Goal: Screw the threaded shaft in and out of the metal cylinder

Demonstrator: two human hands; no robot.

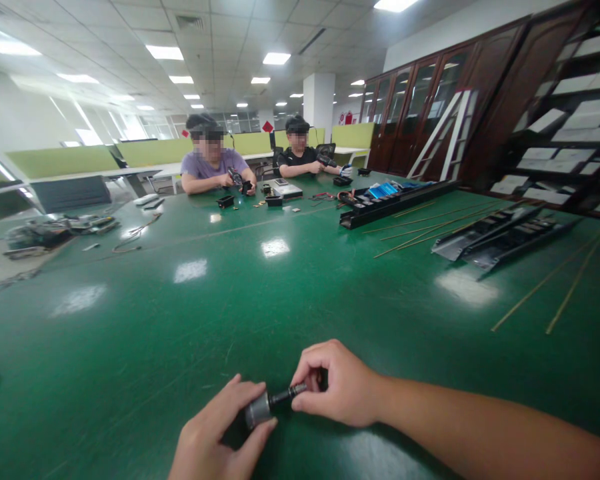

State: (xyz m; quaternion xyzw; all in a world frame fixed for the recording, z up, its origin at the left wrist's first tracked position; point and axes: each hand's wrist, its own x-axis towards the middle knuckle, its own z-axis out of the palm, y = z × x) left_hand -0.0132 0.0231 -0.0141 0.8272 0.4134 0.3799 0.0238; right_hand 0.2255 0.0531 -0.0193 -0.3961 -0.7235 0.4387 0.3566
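Close to the table's front edge, my left hand [213, 430] is closed round a short grey metal cylinder [260, 409], thumb on the near side and fingers on the far side. A thin dark shaft [281, 397] sticks out of the cylinder towards the right. My right hand [343, 387] pinches the shaft's far end between thumb and forefinger, its other fingers curled in. The piece lies slantwise between both hands, low over the green table [180, 353]. Whether shaft and cylinder are one part or two, I cannot tell.
Across the table two people sit, each with a dark power tool [325, 160]. Small black boxes [226, 201] lie before them. Black metal channels [500, 237] and thin brass-coloured rods [570, 293] are on the right. Circuit boards [55, 233] are heaped at left.
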